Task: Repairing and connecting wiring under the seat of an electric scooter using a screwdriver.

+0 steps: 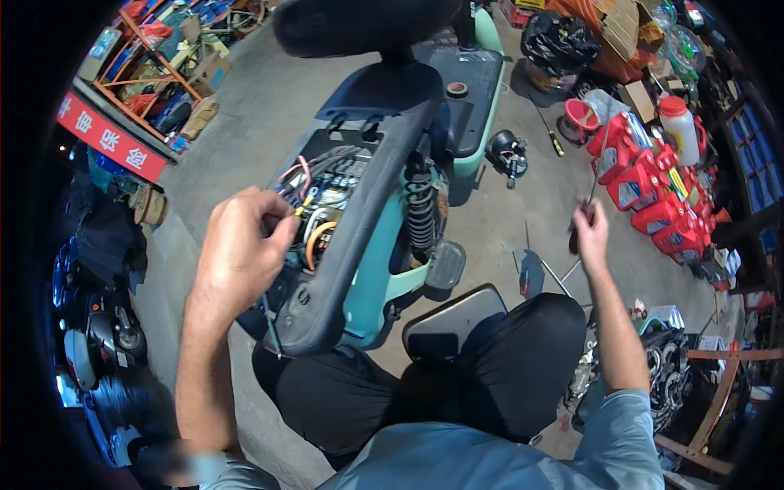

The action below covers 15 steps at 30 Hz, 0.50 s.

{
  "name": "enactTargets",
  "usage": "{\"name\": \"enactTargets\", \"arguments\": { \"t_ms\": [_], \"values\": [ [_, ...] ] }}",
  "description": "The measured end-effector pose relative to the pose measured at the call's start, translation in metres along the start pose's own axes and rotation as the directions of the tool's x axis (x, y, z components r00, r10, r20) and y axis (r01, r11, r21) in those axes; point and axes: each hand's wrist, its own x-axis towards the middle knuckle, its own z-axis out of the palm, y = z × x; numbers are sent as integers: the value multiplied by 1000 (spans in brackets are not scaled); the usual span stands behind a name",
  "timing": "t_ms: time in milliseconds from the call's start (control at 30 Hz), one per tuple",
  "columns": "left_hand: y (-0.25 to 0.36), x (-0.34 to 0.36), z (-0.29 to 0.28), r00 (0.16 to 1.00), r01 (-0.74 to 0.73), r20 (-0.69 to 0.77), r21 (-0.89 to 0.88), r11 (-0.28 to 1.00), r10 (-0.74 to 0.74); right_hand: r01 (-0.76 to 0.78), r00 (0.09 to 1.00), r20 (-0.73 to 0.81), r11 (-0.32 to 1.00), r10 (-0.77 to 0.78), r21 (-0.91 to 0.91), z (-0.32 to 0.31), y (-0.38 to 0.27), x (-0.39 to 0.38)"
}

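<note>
A teal and black scooter stands in front of me with its wiring compartment open. Inside are bundled wires, among them a thick orange wire and a pink one. My left hand is at the compartment's left edge, thumb and forefinger pinched on a thin wire with a yellow connector. Out to the right, my right hand is closed round the dark handle of a long thin screwdriver, its shaft pointing away from me. Its tip is hard to make out against the red jugs.
Red jugs and a white jug stand at right. On the floor lie a yellow-handled screwdriver, a black round part and another screwdriver. A black pad sits by my knees. Engine parts lie lower right.
</note>
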Motion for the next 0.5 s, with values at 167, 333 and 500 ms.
{"name": "enactTargets", "arguments": {
  "t_ms": [167, 333, 500],
  "values": [
    [-1, 5, 17, 999, 14, -46, 85, 996, -10, -275, 955, -57, 799, 291, -535, -22, 168, -66],
    [-7, 2, 23, 995, 71, -69, 81, 994, -66, -363, 888, -105, 542, 448, -758, 4, 231, -79],
    [0, -4, 19, 997, 43, -72, 106, 993, -36, -352, 847, -138, 347, 514, -870, 26, 250, -76]
  ]
}}
